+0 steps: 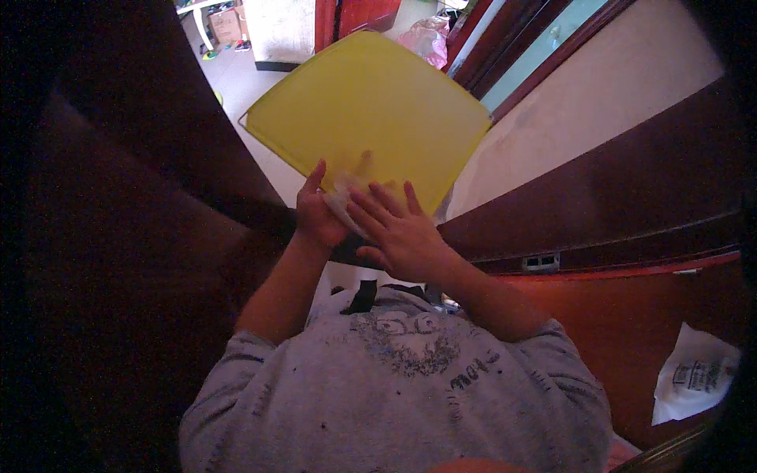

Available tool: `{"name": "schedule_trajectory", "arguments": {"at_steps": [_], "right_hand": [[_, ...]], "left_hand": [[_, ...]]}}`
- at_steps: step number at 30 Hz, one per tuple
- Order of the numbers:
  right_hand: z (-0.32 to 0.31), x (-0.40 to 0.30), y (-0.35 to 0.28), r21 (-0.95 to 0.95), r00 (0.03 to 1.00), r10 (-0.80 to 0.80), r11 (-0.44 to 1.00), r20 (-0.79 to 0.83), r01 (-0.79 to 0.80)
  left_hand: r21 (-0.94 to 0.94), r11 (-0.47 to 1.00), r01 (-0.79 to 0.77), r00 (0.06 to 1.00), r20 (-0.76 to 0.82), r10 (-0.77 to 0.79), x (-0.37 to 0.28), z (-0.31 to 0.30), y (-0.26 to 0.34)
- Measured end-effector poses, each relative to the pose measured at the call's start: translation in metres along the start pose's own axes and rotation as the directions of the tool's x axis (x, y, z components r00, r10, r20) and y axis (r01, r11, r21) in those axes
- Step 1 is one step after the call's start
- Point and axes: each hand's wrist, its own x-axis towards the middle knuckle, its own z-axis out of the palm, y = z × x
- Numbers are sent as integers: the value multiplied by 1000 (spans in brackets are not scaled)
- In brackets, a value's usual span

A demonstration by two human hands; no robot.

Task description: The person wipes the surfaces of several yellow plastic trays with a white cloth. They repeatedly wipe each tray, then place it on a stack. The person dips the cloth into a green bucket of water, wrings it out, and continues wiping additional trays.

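Note:
A thin whitish sheet (343, 198), perhaps cloth or plastic, lies between my two hands. My left hand (319, 216) cups it from the left, thumb pointing up and the other fingers mostly hidden underneath. Over its right side rests my right hand (399, 233), palm down with the fingers spread. Just beyond, a square yellow panel (372, 106) with rounded corners faces up, a metal wire loop showing at its left corner. The fingertips overlap its near corner in view; whether they touch it I cannot tell.
Dark wooden panels (591, 159) flank me on the right and left. On a red-brown surface (568, 331) at the right lies a white packet (698, 375) bearing print. Beyond are a pale floor (236, 88), a pink plastic bag (429, 41) and a cardboard box (226, 25).

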Motion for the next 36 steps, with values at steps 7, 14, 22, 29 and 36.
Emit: {"name": "schedule_trajectory", "arguments": {"at_steps": [7,14,22,29,36], "right_hand": [[2,18,92,-60,967,253,966,12,-252],[17,102,286,19,738,674,739,-37,-674],[17,213,394,207,736,575,817,-357,-538],[-24,319,434,-115,739,97,966,-666,-231],[-13,286,289,69,919,-134,983,-371,171]], "left_hand": [[306,937,-170,976,-79,203,29,-11,31],[280,960,0,1000,-12,3,63,-20,76],[409,895,179,984,-54,-172,166,-39,104],[716,657,234,968,-106,-229,216,-38,126],[953,-162,257,966,-257,24,239,-25,147]]}}
